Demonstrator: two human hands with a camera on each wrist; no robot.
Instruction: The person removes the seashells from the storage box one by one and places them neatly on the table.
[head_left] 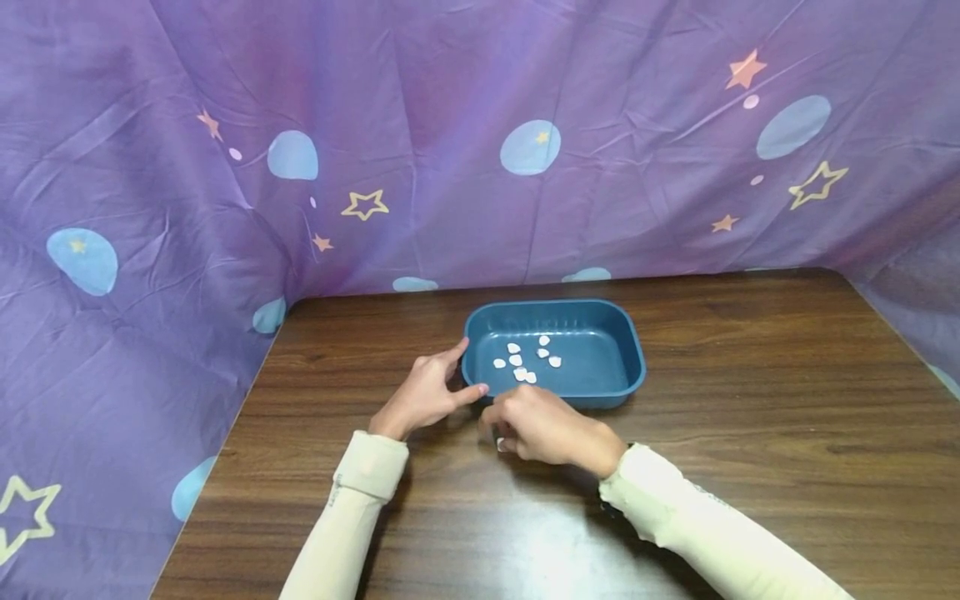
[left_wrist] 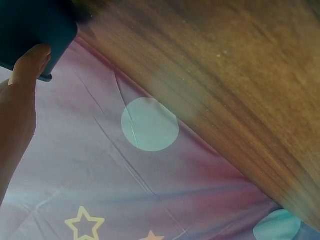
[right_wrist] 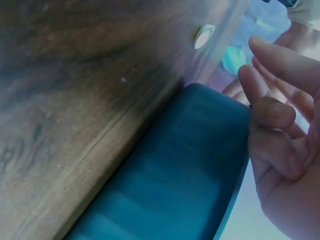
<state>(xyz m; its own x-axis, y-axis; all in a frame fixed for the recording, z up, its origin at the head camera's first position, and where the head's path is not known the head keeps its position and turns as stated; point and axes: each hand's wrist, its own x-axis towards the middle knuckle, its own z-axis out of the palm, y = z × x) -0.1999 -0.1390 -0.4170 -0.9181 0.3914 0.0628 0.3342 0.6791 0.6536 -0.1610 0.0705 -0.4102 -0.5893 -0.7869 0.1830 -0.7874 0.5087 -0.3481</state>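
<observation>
A blue rectangular tray (head_left: pixel 592 358) holds several small flat white pieces (head_left: pixel 515 361), gathered in its left half. My left hand (head_left: pixel 429 392) rests against the tray's left front corner, thumb at the front rim and fingers at the left side. A digit (left_wrist: pixel 31 65) touches the tray in the left wrist view. My right hand (head_left: pixel 540 425) hovers just in front of the tray, fingers loosely bent. One more white piece (head_left: pixel 501 445) is by its fingertips; in the right wrist view that white piece (right_wrist: pixel 204 37) lies on the wood, apart from the fingers.
The brown wooden table (head_left: pixel 750 400) extends around the tray on all sides. A purple cloth (head_left: pixel 450 100) printed with stars and blue discs hangs behind the table and down its sides. Light-coloured sleeves (head_left: pixel 337 517) cover both forearms.
</observation>
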